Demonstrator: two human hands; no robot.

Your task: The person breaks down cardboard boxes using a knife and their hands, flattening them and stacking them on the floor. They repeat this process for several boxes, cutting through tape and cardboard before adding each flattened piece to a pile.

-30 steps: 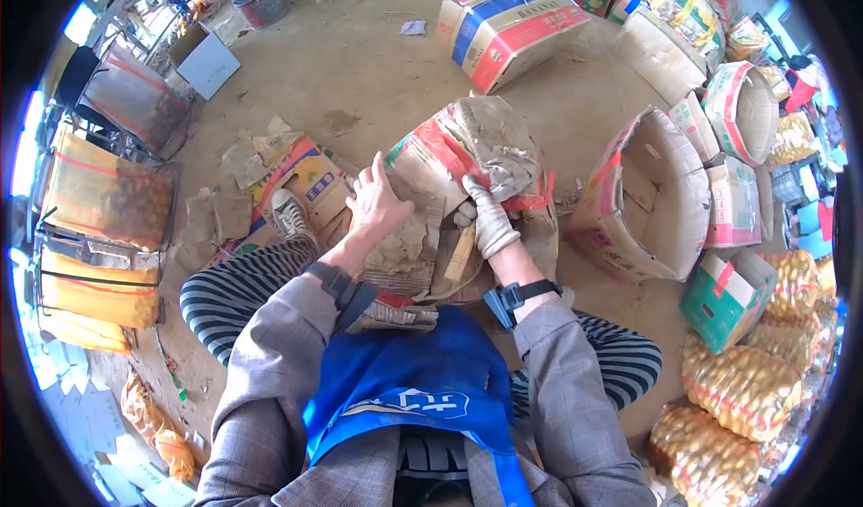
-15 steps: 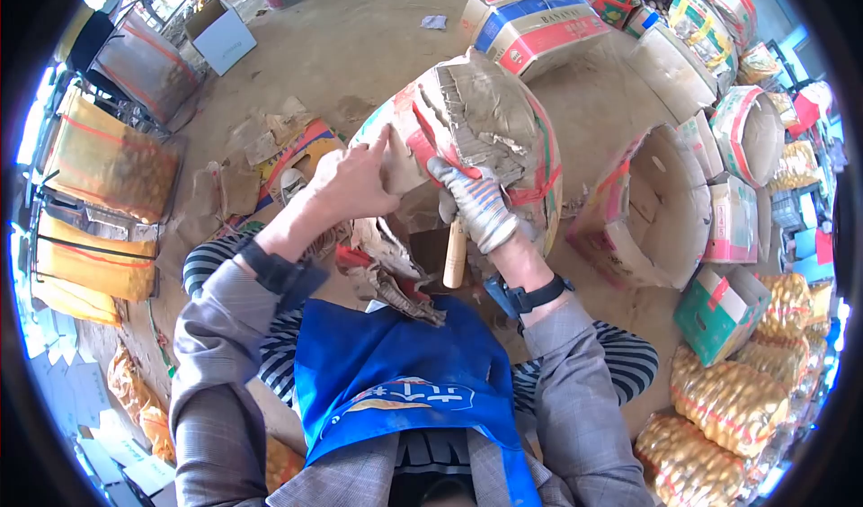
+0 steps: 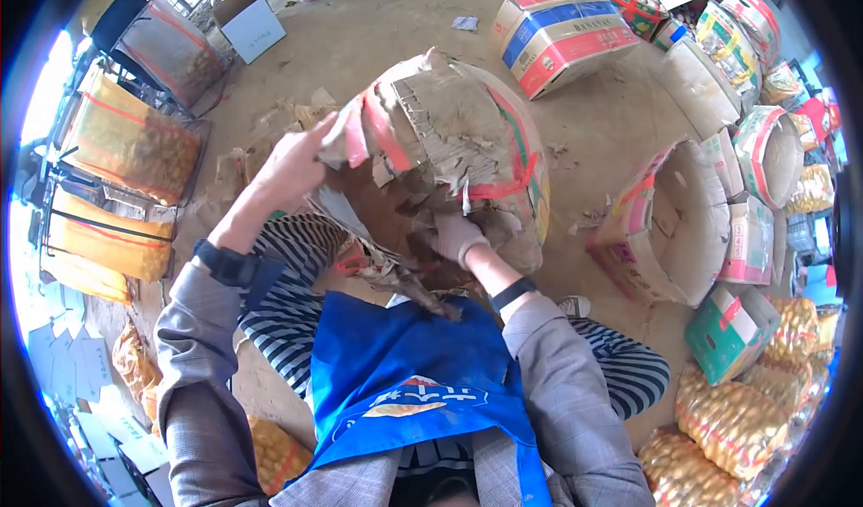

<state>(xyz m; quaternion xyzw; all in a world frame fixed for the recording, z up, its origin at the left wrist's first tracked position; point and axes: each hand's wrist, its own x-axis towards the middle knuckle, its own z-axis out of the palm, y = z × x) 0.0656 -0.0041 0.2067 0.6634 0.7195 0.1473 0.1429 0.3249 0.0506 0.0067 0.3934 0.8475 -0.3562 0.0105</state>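
A worn cardboard box (image 3: 449, 129), with torn grey layers and red and green tape, stands tilted in front of my knees. My left hand (image 3: 292, 170) is at its left side, fingers closed on a torn cardboard flap (image 3: 355, 138) with red tape strips. At the box's near lower edge is my right hand (image 3: 458, 237) in a light glove; its fingers are smeared and partly hidden, so what it holds does not show. Loose torn cardboard (image 3: 404, 282) hangs over the top of my blue apron (image 3: 413, 372).
A banana box (image 3: 566, 44) lies beyond on the dirt floor. An open cardboard ring (image 3: 665, 228) and a green box (image 3: 733, 327) stand at right, near net sacks (image 3: 733, 408). Yellow net bags (image 3: 135, 138) and a white carton (image 3: 252, 26) are at left.
My left hand has moved left, pulling the flap away from the box. My right hand has dropped lower, and the wooden-handled tool in it no longer shows. The view has shifted slightly.
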